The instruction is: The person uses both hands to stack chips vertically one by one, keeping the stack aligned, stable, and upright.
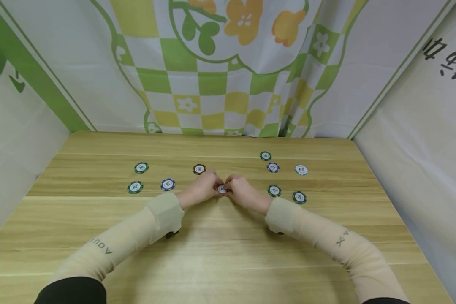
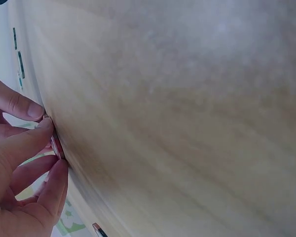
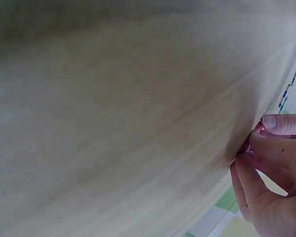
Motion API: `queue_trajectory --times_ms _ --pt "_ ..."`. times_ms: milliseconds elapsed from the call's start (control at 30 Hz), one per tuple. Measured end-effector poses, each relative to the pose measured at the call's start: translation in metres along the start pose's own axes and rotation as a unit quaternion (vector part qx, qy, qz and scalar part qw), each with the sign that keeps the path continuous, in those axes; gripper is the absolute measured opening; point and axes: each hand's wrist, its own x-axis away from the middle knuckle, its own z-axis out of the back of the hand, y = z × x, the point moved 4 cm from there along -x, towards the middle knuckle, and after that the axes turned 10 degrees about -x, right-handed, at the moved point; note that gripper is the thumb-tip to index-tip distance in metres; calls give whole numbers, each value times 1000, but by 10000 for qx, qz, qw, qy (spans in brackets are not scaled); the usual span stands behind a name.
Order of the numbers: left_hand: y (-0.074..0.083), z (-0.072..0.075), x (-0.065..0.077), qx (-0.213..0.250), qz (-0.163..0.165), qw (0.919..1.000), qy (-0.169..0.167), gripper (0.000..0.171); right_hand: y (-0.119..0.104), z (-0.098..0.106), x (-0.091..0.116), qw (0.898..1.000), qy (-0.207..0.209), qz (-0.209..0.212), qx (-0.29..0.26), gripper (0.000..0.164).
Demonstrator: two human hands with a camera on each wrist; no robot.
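In the head view a red-edged poker chip (image 1: 222,189) with a pale centre lies at the middle of the wooden table (image 1: 228,253). From its left side my left hand (image 1: 202,188) pinches it between thumb and fingers. My right hand (image 1: 245,193) pinches the opposite side, and the fingertips of both hands nearly meet. The left wrist view shows the chip's red edge (image 2: 57,147) low against the tabletop, partly covered by fingers. Just beyond the left hand lies a black-and-orange chip (image 1: 199,169).
To the left lie two green chips (image 1: 141,167) and a blue chip (image 1: 168,184). At the right are several green chips (image 1: 274,191), a dark blue chip (image 1: 273,167) and a light blue chip (image 1: 301,169). A checkered curtain (image 1: 216,84) hangs behind the table's far edge.
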Motion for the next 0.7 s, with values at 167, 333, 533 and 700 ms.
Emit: queue_trajectory --times_ms 167,333,533,700 --pt "5 0 5 86 -81 9999 -69 12 -4 0 5 9999 -130 14 -17 11" --pt "12 -2 11 -20 -182 9997 -150 14 -7 -1 11 9997 -223 79 -110 11" --pt "20 -5 19 17 -259 9996 -143 19 -12 0 23 9991 -289 276 -144 10" --pt "27 -5 24 -55 -405 9991 -104 20 -16 -1 32 9985 -390 31 -377 10"
